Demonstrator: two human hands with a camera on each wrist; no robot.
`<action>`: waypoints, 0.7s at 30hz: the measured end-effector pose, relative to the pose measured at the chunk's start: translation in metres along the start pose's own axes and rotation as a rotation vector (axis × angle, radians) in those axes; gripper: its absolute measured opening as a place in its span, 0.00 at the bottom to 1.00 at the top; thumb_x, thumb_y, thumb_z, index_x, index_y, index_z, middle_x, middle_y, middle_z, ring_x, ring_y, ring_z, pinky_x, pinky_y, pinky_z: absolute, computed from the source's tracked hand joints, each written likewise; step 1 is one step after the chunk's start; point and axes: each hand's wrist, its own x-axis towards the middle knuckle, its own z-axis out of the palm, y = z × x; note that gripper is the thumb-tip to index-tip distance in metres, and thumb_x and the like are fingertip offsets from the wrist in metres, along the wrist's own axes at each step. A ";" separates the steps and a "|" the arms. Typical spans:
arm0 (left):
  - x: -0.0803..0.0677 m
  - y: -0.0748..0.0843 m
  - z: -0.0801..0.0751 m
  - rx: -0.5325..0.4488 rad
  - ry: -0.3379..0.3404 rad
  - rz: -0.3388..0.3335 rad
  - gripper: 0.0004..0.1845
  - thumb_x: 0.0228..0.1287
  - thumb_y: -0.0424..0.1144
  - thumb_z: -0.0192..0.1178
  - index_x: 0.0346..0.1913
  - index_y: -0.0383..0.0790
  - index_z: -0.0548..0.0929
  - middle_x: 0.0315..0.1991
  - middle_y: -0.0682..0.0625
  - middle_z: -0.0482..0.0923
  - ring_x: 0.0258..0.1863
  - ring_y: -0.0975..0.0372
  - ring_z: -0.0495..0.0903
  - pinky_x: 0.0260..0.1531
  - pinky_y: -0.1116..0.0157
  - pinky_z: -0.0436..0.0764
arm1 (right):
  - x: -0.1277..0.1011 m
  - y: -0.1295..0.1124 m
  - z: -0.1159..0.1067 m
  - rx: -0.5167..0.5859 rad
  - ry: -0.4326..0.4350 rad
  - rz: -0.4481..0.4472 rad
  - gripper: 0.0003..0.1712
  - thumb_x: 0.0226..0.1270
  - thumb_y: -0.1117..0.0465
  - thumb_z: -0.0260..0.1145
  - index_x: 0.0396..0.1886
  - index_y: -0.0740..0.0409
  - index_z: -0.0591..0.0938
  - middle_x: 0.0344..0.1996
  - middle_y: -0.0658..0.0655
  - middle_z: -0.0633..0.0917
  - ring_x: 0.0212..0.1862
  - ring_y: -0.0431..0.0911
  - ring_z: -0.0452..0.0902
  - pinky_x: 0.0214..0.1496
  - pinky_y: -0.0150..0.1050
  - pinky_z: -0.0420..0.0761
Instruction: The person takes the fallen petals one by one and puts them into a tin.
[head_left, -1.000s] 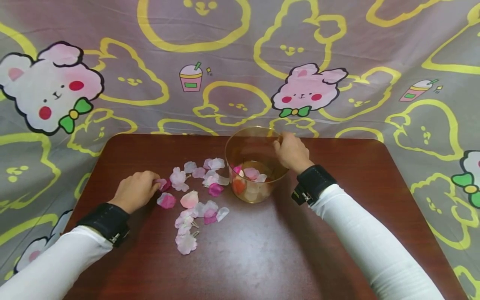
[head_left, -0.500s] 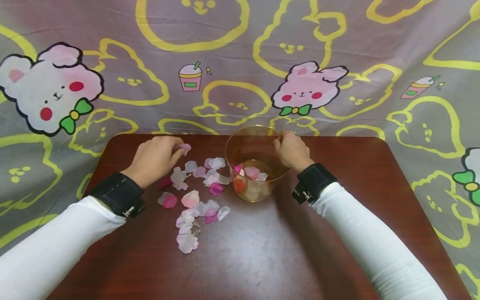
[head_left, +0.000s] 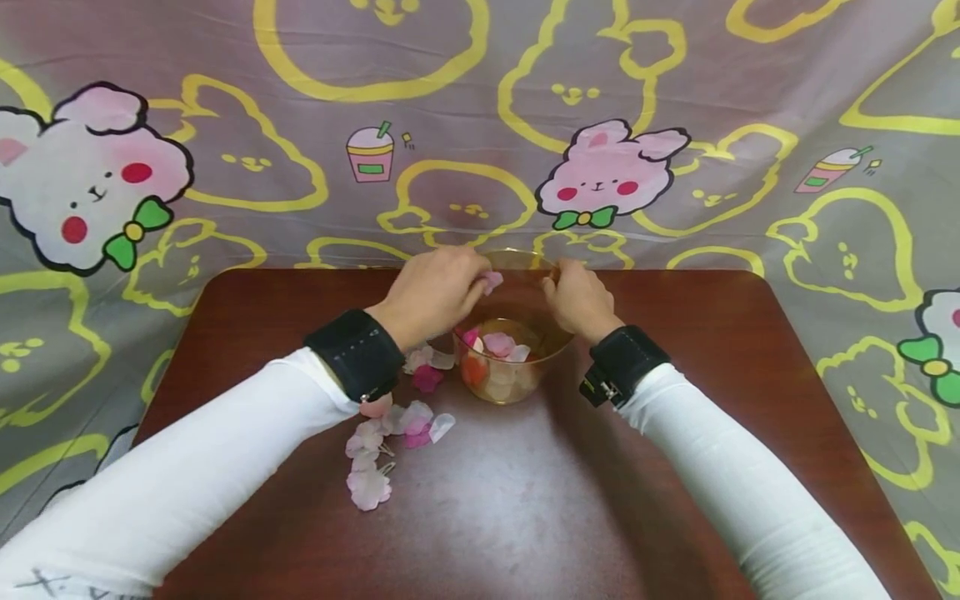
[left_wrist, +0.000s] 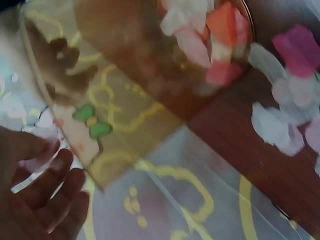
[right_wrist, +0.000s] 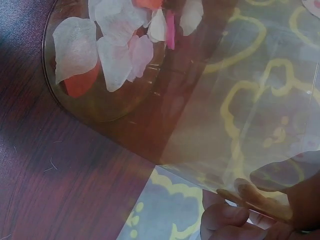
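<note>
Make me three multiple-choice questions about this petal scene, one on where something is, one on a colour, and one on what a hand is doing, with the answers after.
1. Where do the loose petals lie on the table?
A. To the left of the cup
B. To the right of the cup
C. Behind the cup

2. What colour is the clear cup?
A. Blue
B. Amber
C. Green

3. What is the left hand doing?
A. Lying flat on the table
B. Gripping the cup's base
C. Pinching a pink petal over the cup's mouth

Answers:
1 A, the head view shows the petals scattered left of the cup.
2 B, its wall is tinted amber.
3 C, the petal sits at the fingertips above the rim, while the right hand holds the rim.
</note>
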 end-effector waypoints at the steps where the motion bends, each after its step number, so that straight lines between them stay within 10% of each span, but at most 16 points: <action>1: 0.001 0.003 0.003 0.014 -0.018 0.019 0.12 0.73 0.44 0.60 0.45 0.40 0.88 0.36 0.46 0.85 0.37 0.54 0.83 0.38 0.56 0.83 | 0.000 0.000 0.000 0.000 0.001 -0.001 0.14 0.79 0.51 0.52 0.42 0.57 0.75 0.32 0.56 0.77 0.38 0.53 0.77 0.38 0.48 0.71; 11: 0.002 0.013 0.022 0.066 -0.154 0.060 0.09 0.69 0.43 0.64 0.37 0.43 0.89 0.30 0.51 0.86 0.33 0.56 0.83 0.34 0.56 0.81 | 0.000 -0.003 -0.001 -0.013 -0.004 -0.007 0.14 0.79 0.51 0.51 0.43 0.57 0.75 0.33 0.56 0.76 0.38 0.54 0.76 0.38 0.48 0.71; 21: 0.003 0.003 0.002 -0.062 -0.176 0.071 0.13 0.69 0.44 0.65 0.50 0.40 0.86 0.45 0.47 0.86 0.47 0.55 0.82 0.50 0.56 0.82 | -0.001 -0.002 0.000 0.001 0.004 -0.002 0.13 0.79 0.52 0.52 0.42 0.57 0.74 0.32 0.56 0.75 0.37 0.53 0.75 0.35 0.46 0.68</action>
